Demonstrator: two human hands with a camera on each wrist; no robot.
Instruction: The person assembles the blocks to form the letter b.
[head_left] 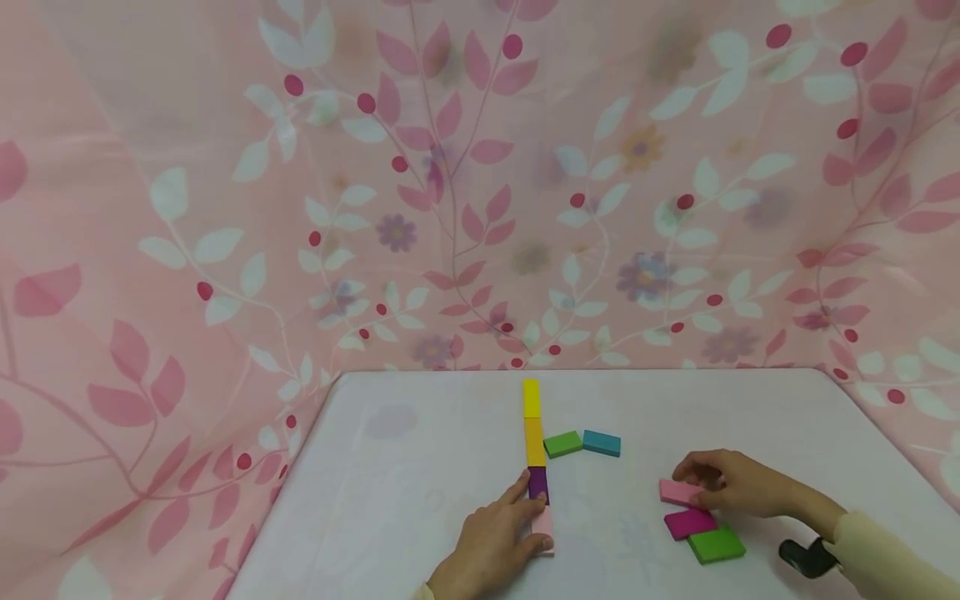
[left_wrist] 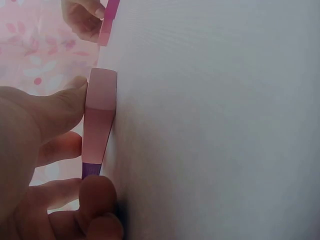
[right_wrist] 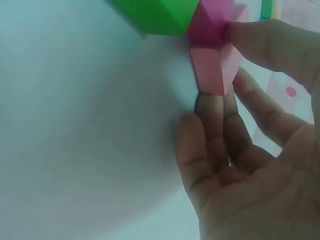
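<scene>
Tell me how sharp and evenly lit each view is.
Head view: soft, even light, faint shadows, blocks crisp. Left wrist view: the left hand fills the frame close and blurred, table washed out. Right wrist view: pink block and green block soft, out of focus.

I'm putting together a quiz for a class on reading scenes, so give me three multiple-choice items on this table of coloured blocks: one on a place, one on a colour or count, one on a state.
1. Where do the green block and the teal block lie?
A. right of the row
B. left of the row
C. stacked on the row

2. What colour is the row's far end block?
A. teal
B. yellow
C. magenta

3. What is the right hand doing?
A. lying flat and idle
B. hovering with nothing in it
C. holding a pink block

Answers:
1 A: both sit just right of the orange block.
2 B: the farthest block from the left hand is yellow.
3 C: the right wrist view shows thumb and fingers on opposite sides of the pink block.
</scene>
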